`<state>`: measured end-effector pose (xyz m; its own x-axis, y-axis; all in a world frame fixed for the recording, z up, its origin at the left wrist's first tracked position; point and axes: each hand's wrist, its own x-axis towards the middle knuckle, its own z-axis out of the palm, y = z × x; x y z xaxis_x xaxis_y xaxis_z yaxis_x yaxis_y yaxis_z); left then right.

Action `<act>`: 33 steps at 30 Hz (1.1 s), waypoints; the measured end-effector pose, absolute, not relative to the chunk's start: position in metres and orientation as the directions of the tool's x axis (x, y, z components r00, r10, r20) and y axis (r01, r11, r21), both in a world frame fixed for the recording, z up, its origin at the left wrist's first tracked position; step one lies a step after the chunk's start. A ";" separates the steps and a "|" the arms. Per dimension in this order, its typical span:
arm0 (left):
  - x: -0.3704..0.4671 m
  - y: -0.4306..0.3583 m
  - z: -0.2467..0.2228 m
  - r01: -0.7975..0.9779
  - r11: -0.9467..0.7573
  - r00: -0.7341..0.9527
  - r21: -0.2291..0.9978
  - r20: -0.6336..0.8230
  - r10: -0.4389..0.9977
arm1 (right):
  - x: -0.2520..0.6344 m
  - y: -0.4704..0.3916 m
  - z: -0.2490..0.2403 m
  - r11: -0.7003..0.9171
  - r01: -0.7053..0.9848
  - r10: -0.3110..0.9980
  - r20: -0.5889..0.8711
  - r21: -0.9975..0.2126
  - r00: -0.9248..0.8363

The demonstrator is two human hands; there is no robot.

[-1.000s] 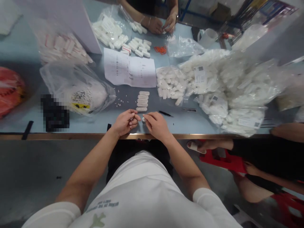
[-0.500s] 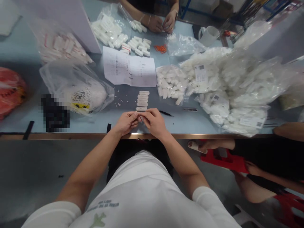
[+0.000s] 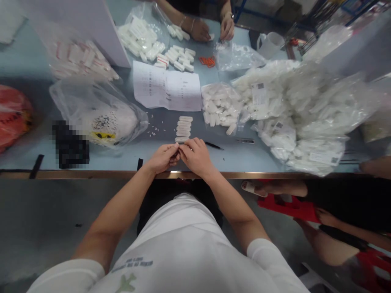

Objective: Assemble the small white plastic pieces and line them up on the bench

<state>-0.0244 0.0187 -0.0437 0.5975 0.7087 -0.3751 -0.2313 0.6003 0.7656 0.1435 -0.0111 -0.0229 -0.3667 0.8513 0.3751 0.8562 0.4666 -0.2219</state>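
Note:
My left hand (image 3: pixel 165 158) and my right hand (image 3: pixel 196 157) meet over the table near its front edge, fingers closed in a pinch. Between the fingertips is something small that the fingers mostly hide; I cannot make out its kind. Just beyond them lies a column of several white oblong plastic pieces (image 3: pixel 184 126). To the left of that column small white bits (image 3: pixel 156 131) are scattered. Black tweezers (image 3: pixel 214 145) rest to the right of my right hand, and a small flat metallic tool (image 3: pixel 245 141) lies farther right.
A printed sheet (image 3: pixel 168 86) lies behind the column. Bags of white parts (image 3: pixel 221 105) crowd the right side. On the left sit a clear bag (image 3: pixel 113 122) and a red bag (image 3: pixel 14 118). Across the table, a co-worker's hands (image 3: pixel 226 27) handle small parts near orange pieces (image 3: pixel 207 61).
My right hand's fingers have shifted slightly at the fingertips, while my left hand stays nearly in place. Across the table, the co-worker's hands have moved apart.

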 end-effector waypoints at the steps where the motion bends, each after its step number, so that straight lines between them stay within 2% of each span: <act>1: -0.024 0.019 -0.044 -0.229 0.602 0.599 0.765 -0.377 0.707 | 0.143 -0.011 -0.023 0.471 0.857 0.848 0.375 -0.210 -0.374; 3: -0.024 0.018 -0.043 -0.223 0.598 0.609 0.770 -0.369 0.702 | 0.143 -0.010 -0.024 0.473 0.850 0.851 0.369 -0.230 -0.374; 6: -0.023 0.018 -0.040 -0.227 0.580 0.616 0.782 -0.346 0.707 | 0.150 -0.008 -0.025 0.446 0.825 0.869 0.388 -0.345 -0.308; 9: -0.023 0.016 -0.038 -0.288 0.549 0.551 0.785 -0.333 0.765 | 0.168 -0.008 -0.025 0.403 0.803 0.884 0.413 -0.438 -0.219; 11: -0.022 0.015 -0.037 -0.326 0.522 0.496 0.788 -0.327 0.804 | 0.181 -0.010 -0.026 0.408 0.803 0.891 0.381 -0.433 -0.247; 15: -0.021 0.012 -0.033 -0.339 0.490 0.455 0.803 -0.316 0.833 | 0.200 -0.016 -0.031 0.465 0.819 0.879 0.287 -0.337 -0.381; 19: -0.022 0.007 -0.031 -0.296 0.428 0.428 0.854 -0.282 0.859 | 0.204 -0.019 -0.037 0.437 0.835 0.893 0.270 -0.335 -0.359; 21: -0.023 0.005 -0.030 -0.147 0.302 0.365 0.942 -0.232 0.902 | 0.204 -0.019 -0.038 0.419 0.839 0.902 0.265 -0.348 -0.340; 23: -0.023 0.003 -0.030 0.131 0.104 0.297 0.986 -0.139 0.945 | 0.205 -0.018 -0.037 0.415 0.835 0.906 0.253 -0.361 -0.341; 26: -0.020 0.004 -0.032 0.512 -0.115 0.295 0.851 -0.049 0.954 | 0.205 -0.018 -0.035 0.428 0.828 0.901 0.248 -0.364 -0.357; 29: -0.016 0.005 -0.041 0.664 -0.212 0.355 0.717 -0.053 0.933 | 0.204 -0.017 -0.034 0.441 0.831 0.894 0.248 -0.337 -0.374; 33: -0.014 0.006 -0.054 0.726 -0.311 0.411 0.613 -0.025 0.911 | 0.202 -0.015 -0.032 0.459 0.834 0.884 0.251 -0.306 -0.395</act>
